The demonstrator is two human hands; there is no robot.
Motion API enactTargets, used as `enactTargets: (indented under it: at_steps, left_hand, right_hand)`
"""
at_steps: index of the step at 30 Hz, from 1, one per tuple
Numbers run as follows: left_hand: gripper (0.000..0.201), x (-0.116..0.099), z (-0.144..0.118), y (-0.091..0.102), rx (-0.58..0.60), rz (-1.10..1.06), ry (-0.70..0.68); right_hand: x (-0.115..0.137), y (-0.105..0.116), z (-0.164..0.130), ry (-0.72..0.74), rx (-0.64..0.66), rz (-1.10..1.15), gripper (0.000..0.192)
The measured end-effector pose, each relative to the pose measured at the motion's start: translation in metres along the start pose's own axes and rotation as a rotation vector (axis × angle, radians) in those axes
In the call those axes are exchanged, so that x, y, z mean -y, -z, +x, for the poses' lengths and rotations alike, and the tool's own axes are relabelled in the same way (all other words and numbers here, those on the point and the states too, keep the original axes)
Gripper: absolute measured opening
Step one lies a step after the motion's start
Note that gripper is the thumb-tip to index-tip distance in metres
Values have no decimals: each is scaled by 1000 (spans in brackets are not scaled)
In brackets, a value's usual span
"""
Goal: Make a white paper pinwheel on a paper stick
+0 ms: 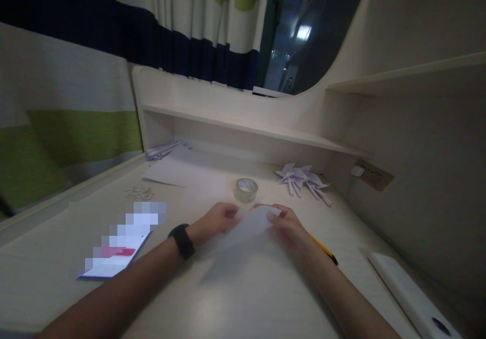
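Both hands work at the centre of the desk (pixel 243 303). The left hand (pixel 214 222) pinches the upper left edge of a white paper sheet (pixel 248 227); its grip is closed on the paper. The right hand (pixel 288 227) pinches the upper right edge, grip likewise closed on the sheet. The sheet is blurred; its lower part lies toward the person.

A tape roll (pixel 246 189) stands just beyond the hands. Folded paper pieces (pixel 304 179) lie to the right rear, near the back wall. A yellow pencil (pixel 322 250) lies just beside the right wrist. A booklet (pixel 117 250) lies to the left, well apart from the left forearm. Loose white sheets (pixel 182 169) lie at the left rear.

Bare desk surface shows between the forearms and toward the near edge.
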State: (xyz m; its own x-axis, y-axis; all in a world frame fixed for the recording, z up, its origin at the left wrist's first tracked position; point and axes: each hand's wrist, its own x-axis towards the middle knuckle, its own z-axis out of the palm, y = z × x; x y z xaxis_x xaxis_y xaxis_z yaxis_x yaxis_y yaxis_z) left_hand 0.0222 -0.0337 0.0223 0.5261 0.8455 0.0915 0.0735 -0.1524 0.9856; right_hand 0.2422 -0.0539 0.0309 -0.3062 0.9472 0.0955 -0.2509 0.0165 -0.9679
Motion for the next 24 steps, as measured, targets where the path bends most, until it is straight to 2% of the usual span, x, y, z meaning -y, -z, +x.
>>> enactTargets:
  at_steps: [6, 10, 13, 16, 18, 22, 24]
  left_hand:
    - [49, 0, -2, -8, -121, -47, 11]
    - [39, 0, 0, -1, -156, -81, 32]
    - [26, -1, 2, 3, -123, -83, 18]
    - [23, -4, 2, 1, -86, -122, 35]
    - [29, -5, 0, -2, -12, -239, 68]
    - [48, -5, -2, -4, 208, -508, 99]
    - [58, -5, -3, -1, 211, -561, 146]
  right_hand:
    - [8, 0, -3, -47, 26, -72, 40]
    - [9, 2, -3, -22, -25, -36, 31]
    - [5, 4, -1, -31, -61, -8, 30]
    - [0, 4, 2, -80, -98, -79, 33]
    - [-3, 3, 5, -89, -163, -152, 36]
    - [-7, 2, 8, -73, -277, -214, 40]
    - [-8, 2, 8, -74, -313, -187, 39]
